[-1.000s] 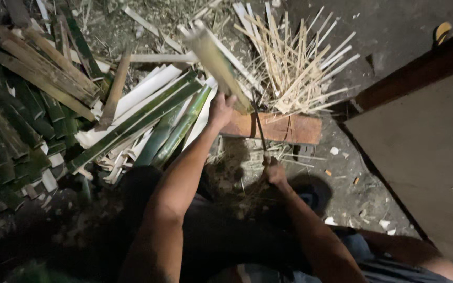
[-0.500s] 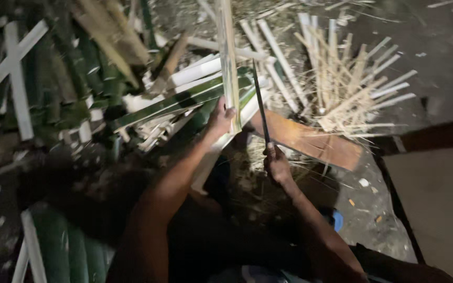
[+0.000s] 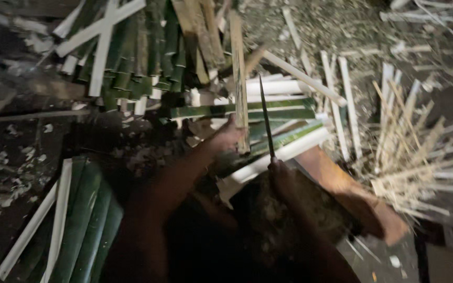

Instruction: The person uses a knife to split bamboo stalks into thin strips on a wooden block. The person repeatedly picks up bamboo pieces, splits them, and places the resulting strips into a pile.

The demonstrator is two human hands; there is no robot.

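Head view, looking down in dim light. Left hand [image 3: 226, 137] closed around an upright bamboo strip [image 3: 239, 78], its lower end near the thumb. Just right of that strip, right hand [image 3: 284, 175] wrapped tight around the handle of a long dark blade [image 3: 266, 118], tip pointing up and away, edge running nearly parallel to the strip and close beside it; contact between the 2 impossible to tell.

Behind the strip, a heap of green and pale split bamboo [image 3: 148, 57]. Right of the strip, white split lengths [image 3: 284, 86] lying crosswise, then a fan of thin pale slivers [image 3: 410, 152] well apart. Below and right of the strip, a flat brownish wooden board [image 3: 352, 191]. Far left and below the strip, a bundle of green halves [image 3: 79, 220].

Risks, as judgement: blade very near the left fingers, so a slip or a sudden give along the grain likely to cut them; poor light adding to that; sharp splinters from the strip; loose offcuts underfoot.

No packages, labels or signs visible anywhere around the strip.
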